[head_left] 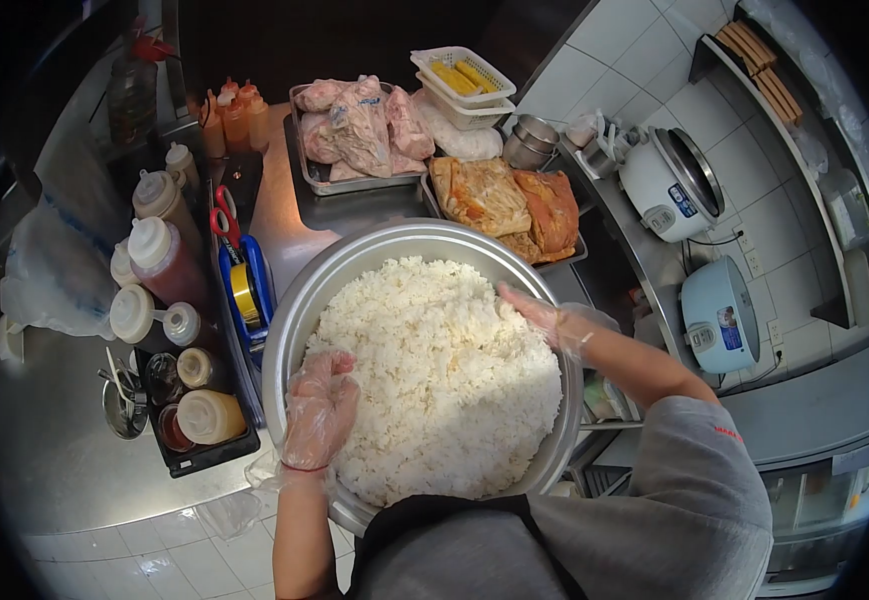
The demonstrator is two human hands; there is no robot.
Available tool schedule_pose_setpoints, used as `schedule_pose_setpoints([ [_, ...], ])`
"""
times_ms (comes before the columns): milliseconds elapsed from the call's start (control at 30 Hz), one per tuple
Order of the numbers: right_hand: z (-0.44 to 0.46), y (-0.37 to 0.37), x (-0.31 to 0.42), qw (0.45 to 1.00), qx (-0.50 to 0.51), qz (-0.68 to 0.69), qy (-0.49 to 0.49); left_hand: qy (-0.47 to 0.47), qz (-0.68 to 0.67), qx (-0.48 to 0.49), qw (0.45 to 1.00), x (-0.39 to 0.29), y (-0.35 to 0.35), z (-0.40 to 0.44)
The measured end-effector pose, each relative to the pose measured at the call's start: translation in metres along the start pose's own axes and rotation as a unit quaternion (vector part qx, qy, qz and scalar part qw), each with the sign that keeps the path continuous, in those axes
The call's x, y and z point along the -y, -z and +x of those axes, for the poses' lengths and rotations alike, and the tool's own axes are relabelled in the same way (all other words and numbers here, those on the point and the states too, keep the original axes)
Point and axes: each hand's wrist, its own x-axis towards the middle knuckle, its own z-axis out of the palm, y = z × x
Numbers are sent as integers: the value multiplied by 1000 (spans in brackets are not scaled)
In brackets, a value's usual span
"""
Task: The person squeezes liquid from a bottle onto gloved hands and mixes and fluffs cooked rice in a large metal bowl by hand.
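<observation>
We have our left hand (321, 408) and right hand (547, 318) on the white rice (435, 385) — fingers a bit bent. The rice is in the big round pan (285, 330), near the meat tray (363, 185).

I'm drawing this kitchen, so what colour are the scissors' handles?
The scissors' handles are red, seen in the head view.

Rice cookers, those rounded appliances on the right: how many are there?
2. The white cooker is at upper right, by the tiled wall; the light blue cooker is below it in the view. I see no part of a third.
</observation>
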Motion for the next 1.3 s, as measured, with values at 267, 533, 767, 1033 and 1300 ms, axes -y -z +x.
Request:
schedule_pose_setpoints([
  [267, -50, -62, -21, 980, -99, -36, 168, -10, 20, 9, 1000, -6, 3, -2],
  [533, -83, -209, -57, 598, -360, -606, 381, -23, 1, 14, 1000, 6, -3, 2],
  [767, -117, -177, -110, 643, -309, -408, 570, -226, 102, 68, 966, -18, -10, 8],
  [1033, -156, -127, -141, 809, -408, -86, 416, -173, 130, 392, 894, -90, -135, 40],
  [1300, -115, -109, -132, 895, -56, 333, 292, -95, 148, 486, 856, -76, -151, 12],
])
